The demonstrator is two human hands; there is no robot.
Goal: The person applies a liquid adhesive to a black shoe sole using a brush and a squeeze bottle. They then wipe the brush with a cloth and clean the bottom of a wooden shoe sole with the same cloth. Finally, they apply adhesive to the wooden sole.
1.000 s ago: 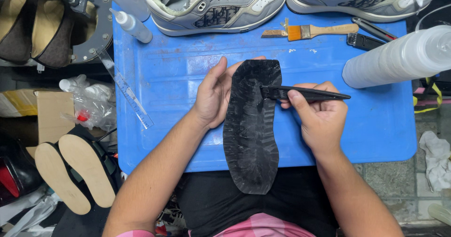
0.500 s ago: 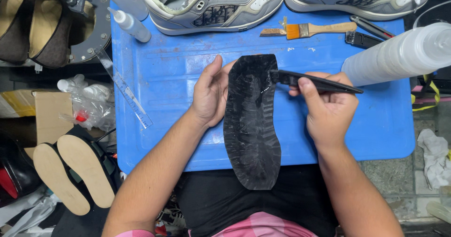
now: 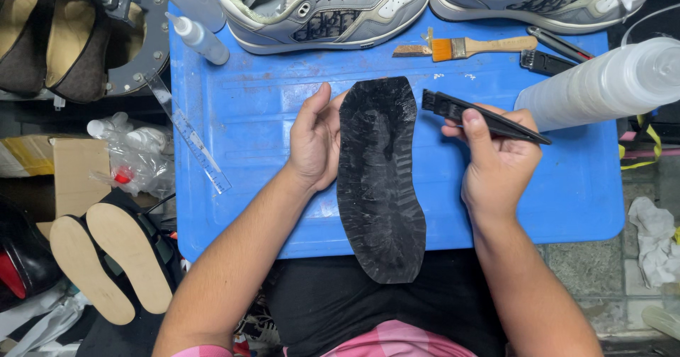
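black rubber sole (image 3: 380,180) lay flat on the blue tabletop (image 3: 255,116), toe end hanging over the near edge.
left hand (image 3: 315,141) rested open against its edge — right hand (image 3: 496,155) was closed on a black brush (image 3: 482,116); the sole looked thin, light and floppy, best steadied along its sides.

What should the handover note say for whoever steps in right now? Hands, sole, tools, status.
Left hand: flat against the left edge of the black rubber sole, steadying it.
Right hand: grips a black brush, bristle end just off the sole's upper right edge, not touching.
Sole lies lengthwise on the blue board, heel end overhanging toward the lap.
Two grey sneakers sit at the board's far edge, with a wooden-handled paintbrush beside them.
Done: sole looks textured all over. Left: cannot tell how much brushing remains.
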